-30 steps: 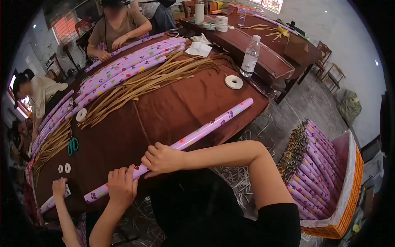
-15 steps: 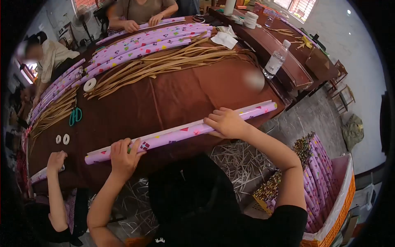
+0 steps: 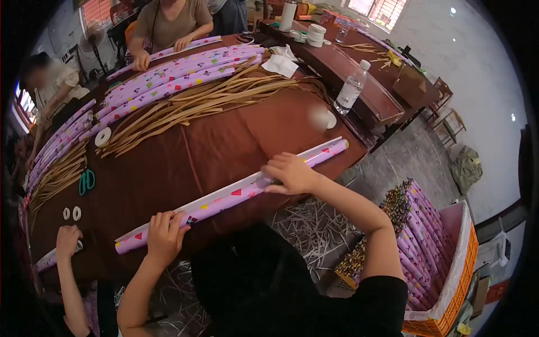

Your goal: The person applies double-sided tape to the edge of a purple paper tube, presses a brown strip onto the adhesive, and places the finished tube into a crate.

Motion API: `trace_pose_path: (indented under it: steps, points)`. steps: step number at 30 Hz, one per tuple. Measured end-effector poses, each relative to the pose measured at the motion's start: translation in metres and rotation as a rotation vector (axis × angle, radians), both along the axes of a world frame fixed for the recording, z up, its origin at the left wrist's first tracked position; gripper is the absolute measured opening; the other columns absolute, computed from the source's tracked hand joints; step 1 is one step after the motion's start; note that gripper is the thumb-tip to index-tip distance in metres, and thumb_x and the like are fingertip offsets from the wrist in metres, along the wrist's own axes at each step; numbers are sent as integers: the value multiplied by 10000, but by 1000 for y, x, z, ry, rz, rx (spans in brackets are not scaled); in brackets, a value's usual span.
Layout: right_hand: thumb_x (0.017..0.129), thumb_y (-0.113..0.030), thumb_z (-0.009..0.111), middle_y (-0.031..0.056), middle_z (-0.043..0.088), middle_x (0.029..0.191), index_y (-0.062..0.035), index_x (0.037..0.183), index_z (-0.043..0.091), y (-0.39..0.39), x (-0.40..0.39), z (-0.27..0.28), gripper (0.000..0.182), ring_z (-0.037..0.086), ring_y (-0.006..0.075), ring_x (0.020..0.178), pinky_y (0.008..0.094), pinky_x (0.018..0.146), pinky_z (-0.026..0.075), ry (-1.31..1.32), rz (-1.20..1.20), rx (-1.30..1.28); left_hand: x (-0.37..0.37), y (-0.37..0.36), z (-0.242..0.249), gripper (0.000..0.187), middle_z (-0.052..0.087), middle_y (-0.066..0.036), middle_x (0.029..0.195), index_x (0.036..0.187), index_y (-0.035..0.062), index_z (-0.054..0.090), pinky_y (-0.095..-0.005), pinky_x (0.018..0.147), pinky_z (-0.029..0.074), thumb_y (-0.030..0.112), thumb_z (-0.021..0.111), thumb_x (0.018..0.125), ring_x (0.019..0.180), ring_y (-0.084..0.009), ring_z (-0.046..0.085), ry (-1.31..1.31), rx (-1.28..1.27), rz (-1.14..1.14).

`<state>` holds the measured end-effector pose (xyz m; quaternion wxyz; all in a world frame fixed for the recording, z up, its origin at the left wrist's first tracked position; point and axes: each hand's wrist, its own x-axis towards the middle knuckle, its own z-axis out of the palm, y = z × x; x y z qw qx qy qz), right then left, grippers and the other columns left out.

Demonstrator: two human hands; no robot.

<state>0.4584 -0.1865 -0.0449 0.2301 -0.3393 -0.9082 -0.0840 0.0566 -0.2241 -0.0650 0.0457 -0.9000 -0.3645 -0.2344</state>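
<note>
A long roll of purple patterned wrapping paper (image 3: pixel 222 206) lies slantwise along the near edge of the brown-covered table, a white strip of paper showing along its far side. Near its left end, my left hand (image 3: pixel 163 237) is closed around it, thumb on the near side. My right hand (image 3: pixel 292 174) grips the roll right of its middle, fingers curled over the top and slightly blurred. Both ends of the roll stick out past my hands.
Brown paper strips (image 3: pixel 185 106) and finished purple rolls (image 3: pixel 168 76) lie across the table. Scissors (image 3: pixel 86 181), tape rolls (image 3: pixel 103 137) and a water bottle (image 3: pixel 352 87) are around. A co-worker's hand (image 3: pixel 68 241) works at left. An orange basket (image 3: pixel 469 269) of rolls stands at right.
The view has shifted, so the table's contents appear further left. My right hand has slid a little toward my left along the roll, and more of the white strip shows.
</note>
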Motion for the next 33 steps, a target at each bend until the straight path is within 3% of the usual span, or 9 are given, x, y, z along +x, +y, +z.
trace_pose_path:
  steps: [3, 7, 14, 16, 18, 20, 22, 27, 33]
  points:
    - [854, -377, 689, 138, 624, 865, -40, 1010, 606, 40, 40, 0, 381, 599, 350, 816, 439, 743, 478, 343, -579, 163, 0, -1, 1, 367, 573, -127, 976, 1126, 18, 610, -403, 729, 429, 204, 700, 823, 829, -299, 545, -24, -39, 13]
    - [750, -521, 733, 123, 631, 1019, -19, 974, 688, 73, 126, -17, 551, 610, 304, 954, 448, 738, 486, -134, -1210, 130, 0, -1, 3, 397, 576, -116, 977, 1144, 23, 614, -396, 736, 438, 220, 711, 814, 841, -288, 548, -10, -40, 11]
    - [821, -494, 683, 139, 582, 1217, -101, 1146, 664, 97, 151, -15, 511, 544, 379, 1165, 590, 867, 445, -55, -1425, -321, -1, -4, 4, 427, 581, -88, 978, 1163, 41, 625, -369, 743, 470, 254, 715, 804, 863, -264, 559, -12, -36, 26]
    - [833, -471, 677, 134, 581, 1159, -90, 1032, 663, 83, 105, 13, 430, 547, 376, 1117, 596, 850, 446, 56, -1232, -204, -4, -2, -3, 425, 582, -84, 972, 1159, 48, 629, -363, 742, 480, 264, 712, 802, 857, -256, 564, -25, -4, 24]
    - [815, -278, 738, 123, 568, 1158, -29, 982, 619, 73, 35, 44, 322, 575, 312, 1065, 447, 877, 482, 165, -798, -171, -4, -4, -5, 411, 584, -81, 969, 1154, 47, 632, -357, 747, 482, 269, 703, 816, 856, -254, 563, -63, -15, 28]
    - [825, -185, 725, 108, 574, 1217, -6, 1022, 601, 57, -46, 62, 294, 564, 245, 1101, 365, 888, 475, 676, -200, -789, -5, -2, -8, 399, 587, -78, 977, 1153, 48, 635, -363, 758, 484, 285, 688, 837, 859, -254, 563, -110, -9, 3]
    - [910, -177, 609, 97, 561, 1296, -2, 1075, 592, 46, -124, 72, 241, 547, 174, 1104, 311, 942, 427, 695, 196, -1268, -7, -1, -13, 383, 588, -78, 982, 1152, 51, 633, -369, 771, 485, 285, 676, 852, 858, -259, 562, -44, 34, -1]
    - [979, -367, 419, 65, 653, 1137, -34, 1174, 605, 61, -231, 19, 429, 592, 196, 1044, 338, 923, 453, 798, 570, -2178, -7, -1, -13, 428, 595, -146, 1123, 1212, 28, 596, -418, 849, 511, 295, 640, 880, 1044, -332, 588, -117, -117, -12]
    - [887, -455, 446, 119, 658, 1182, -41, 1192, 640, 98, -225, 1, 549, 589, 292, 1114, 431, 1016, 405, 893, 848, -2235, -8, -6, -17, 482, 580, -128, 1145, 1273, 53, 572, -403, 875, 510, 310, 672, 877, 1050, -313, 594, -161, -89, 38]
